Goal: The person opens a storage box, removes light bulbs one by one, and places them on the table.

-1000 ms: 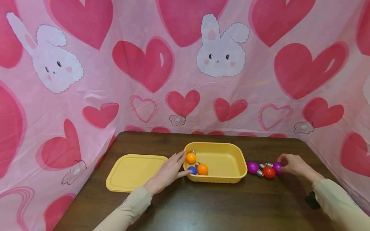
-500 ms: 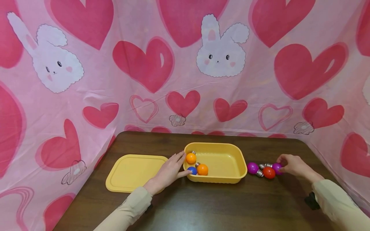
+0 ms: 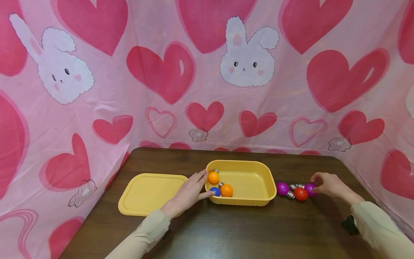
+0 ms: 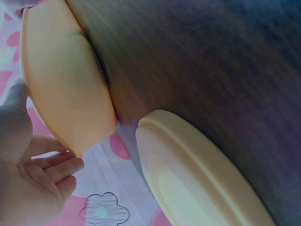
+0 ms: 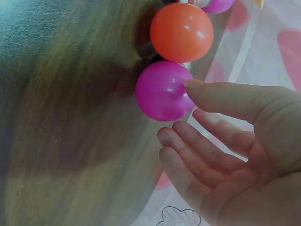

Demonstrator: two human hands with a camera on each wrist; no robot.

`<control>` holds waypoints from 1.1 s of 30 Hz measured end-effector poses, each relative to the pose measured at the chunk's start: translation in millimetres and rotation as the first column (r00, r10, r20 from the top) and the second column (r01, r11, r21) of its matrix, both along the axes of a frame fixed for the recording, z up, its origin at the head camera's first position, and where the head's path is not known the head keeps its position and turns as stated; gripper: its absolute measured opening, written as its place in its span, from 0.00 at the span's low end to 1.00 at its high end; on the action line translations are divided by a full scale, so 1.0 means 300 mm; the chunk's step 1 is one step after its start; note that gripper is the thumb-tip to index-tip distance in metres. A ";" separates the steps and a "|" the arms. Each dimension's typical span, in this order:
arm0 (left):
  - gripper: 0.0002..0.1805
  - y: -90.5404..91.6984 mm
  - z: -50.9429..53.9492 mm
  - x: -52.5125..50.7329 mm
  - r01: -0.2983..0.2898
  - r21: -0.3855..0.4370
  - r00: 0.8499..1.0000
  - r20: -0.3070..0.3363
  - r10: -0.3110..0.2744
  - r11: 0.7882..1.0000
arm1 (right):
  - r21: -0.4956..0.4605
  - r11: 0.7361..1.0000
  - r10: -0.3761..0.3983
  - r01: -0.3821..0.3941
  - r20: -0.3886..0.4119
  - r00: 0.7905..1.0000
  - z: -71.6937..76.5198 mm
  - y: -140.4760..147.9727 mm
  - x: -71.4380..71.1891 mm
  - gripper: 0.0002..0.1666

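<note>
In the head view, a yellow container (image 3: 245,202) holds two orange light bulbs (image 3: 226,190) and a blue light bulb (image 3: 215,191) at its left end. My left hand (image 3: 189,192) rests on that end, fingers at the left rim and thumb on the front left rim. To the container's right lie two purple light bulbs (image 3: 283,188) and a red light bulb (image 3: 300,194). The thumb and forefinger of my right hand (image 3: 331,187) are at the rightmost purple light bulb (image 5: 162,92), pinching its side. The other fingers are bent beside it, touching nothing visible.
A flat yellow lid (image 3: 148,194) lies left of the container, partly under the left forearm in view. All stands on a dark wooden table (image 3: 239,230). Pink cloth (image 3: 207,86) with hearts and rabbits hangs behind and at both sides.
</note>
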State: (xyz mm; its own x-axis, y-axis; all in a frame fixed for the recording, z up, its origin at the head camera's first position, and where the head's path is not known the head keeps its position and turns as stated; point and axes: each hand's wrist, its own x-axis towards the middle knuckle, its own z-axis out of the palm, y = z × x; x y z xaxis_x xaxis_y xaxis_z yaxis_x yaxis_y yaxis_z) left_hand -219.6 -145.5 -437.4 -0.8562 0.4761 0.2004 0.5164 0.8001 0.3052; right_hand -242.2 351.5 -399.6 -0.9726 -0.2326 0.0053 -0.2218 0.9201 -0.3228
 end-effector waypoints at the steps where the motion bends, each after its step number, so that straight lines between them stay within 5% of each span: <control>1: 0.43 0.000 0.000 0.000 0.002 0.001 1.000 -0.004 -0.002 1.000 | -0.001 1.000 0.000 0.000 -0.002 1.000 0.004 -0.001 0.001 0.17; 19: 0.43 -0.001 -0.001 0.000 0.005 0.007 1.000 -0.004 -0.005 1.000 | 0.027 0.996 0.087 -0.084 -0.123 0.989 0.101 -0.113 0.013 0.18; 33: 0.43 -0.003 0.000 -0.001 0.011 0.012 1.000 0.007 -0.011 1.000 | -0.066 0.987 0.143 -0.147 -0.063 0.988 0.142 -0.309 0.023 0.17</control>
State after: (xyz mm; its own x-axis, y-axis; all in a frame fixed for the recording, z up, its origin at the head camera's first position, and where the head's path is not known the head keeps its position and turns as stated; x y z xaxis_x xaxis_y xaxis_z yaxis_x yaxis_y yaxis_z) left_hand -219.9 -146.3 -437.4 -0.8525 0.4829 0.1999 0.5226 0.7910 0.3181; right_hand -235.4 258.8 -356.9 -0.9263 -0.3679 0.0816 -0.3710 0.8526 -0.3679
